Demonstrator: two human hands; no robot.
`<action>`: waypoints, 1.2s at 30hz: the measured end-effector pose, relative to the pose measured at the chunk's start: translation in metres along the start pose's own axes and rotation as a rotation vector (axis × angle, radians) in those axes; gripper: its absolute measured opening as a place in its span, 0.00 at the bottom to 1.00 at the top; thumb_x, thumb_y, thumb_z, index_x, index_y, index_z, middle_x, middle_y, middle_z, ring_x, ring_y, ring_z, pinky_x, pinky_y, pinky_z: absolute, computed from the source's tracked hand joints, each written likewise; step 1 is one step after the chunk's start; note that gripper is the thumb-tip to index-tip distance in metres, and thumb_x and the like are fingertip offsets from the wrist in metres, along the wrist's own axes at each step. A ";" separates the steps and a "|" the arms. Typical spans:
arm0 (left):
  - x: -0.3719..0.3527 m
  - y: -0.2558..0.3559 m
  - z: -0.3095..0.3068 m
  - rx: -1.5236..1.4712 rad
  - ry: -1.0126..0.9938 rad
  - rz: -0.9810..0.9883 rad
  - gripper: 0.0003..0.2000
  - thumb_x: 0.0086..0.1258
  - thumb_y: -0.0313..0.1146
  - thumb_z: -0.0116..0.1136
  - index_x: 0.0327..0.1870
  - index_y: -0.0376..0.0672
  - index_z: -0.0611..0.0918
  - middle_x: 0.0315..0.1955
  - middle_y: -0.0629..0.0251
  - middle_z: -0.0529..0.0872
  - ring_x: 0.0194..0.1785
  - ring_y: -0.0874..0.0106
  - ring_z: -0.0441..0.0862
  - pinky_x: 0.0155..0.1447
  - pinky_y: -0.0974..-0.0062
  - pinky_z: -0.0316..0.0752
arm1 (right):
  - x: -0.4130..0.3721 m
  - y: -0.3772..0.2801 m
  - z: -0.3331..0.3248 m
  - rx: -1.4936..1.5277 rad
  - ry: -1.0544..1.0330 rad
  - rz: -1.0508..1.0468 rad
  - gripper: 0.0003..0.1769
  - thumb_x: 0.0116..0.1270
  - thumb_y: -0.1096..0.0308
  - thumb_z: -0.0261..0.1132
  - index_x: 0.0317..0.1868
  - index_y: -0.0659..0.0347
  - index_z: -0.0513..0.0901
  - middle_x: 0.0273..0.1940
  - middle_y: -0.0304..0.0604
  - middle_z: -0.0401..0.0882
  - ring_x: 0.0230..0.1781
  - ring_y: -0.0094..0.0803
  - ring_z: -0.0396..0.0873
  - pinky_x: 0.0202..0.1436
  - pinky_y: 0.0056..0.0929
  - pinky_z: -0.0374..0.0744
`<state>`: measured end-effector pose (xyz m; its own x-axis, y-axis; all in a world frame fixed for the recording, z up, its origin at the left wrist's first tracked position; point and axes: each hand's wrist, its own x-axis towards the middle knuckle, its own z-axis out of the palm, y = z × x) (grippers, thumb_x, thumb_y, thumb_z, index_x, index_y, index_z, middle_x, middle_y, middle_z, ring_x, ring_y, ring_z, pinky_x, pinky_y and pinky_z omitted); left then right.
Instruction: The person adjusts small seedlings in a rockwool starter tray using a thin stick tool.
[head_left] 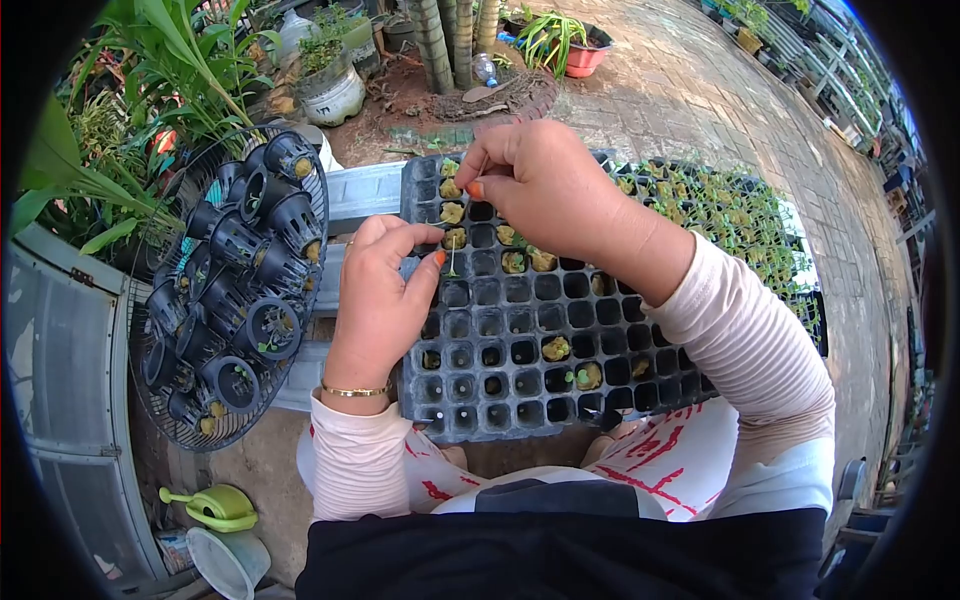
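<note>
The near half of the tray has room above (basket blocking left).

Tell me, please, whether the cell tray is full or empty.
The tray is part-filled: seedlings crowd its far right; many near cells look empty.

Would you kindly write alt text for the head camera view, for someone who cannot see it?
At a black planting tray, a person's left hand has its fingertips beside a thin seedling, with the right hand above the tray's far part. To the left, a mesh basket holds black pots.
</note>
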<state>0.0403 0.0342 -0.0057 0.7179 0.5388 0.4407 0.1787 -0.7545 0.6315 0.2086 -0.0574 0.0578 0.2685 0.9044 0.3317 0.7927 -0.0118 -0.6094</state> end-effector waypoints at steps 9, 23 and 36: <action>-0.001 -0.001 0.001 0.005 0.013 -0.003 0.10 0.55 0.23 0.61 0.40 0.38 0.84 0.33 0.63 0.79 0.36 0.71 0.76 0.38 0.76 0.70 | 0.000 0.008 0.011 -0.017 -0.020 -0.010 0.05 0.56 0.73 0.64 0.33 0.60 0.85 0.29 0.46 0.84 0.31 0.39 0.82 0.39 0.35 0.77; 0.000 0.004 0.000 -0.056 -0.010 -0.052 0.10 0.54 0.22 0.62 0.38 0.36 0.83 0.33 0.57 0.77 0.40 0.60 0.76 0.46 0.68 0.71 | 0.022 0.014 0.015 -0.034 -0.202 0.074 0.08 0.49 0.78 0.63 0.32 0.64 0.86 0.27 0.47 0.83 0.29 0.35 0.82 0.37 0.29 0.79; -0.001 0.003 0.001 -0.056 -0.011 -0.040 0.10 0.54 0.22 0.61 0.38 0.36 0.83 0.34 0.57 0.78 0.40 0.60 0.77 0.47 0.68 0.71 | 0.016 0.013 0.016 0.057 -0.241 0.154 0.07 0.51 0.75 0.63 0.31 0.59 0.87 0.30 0.50 0.84 0.34 0.42 0.83 0.40 0.35 0.80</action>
<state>0.0412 0.0308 -0.0046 0.7182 0.5640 0.4074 0.1701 -0.7102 0.6832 0.2146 -0.0367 0.0436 0.2403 0.9691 0.0553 0.7188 -0.1394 -0.6811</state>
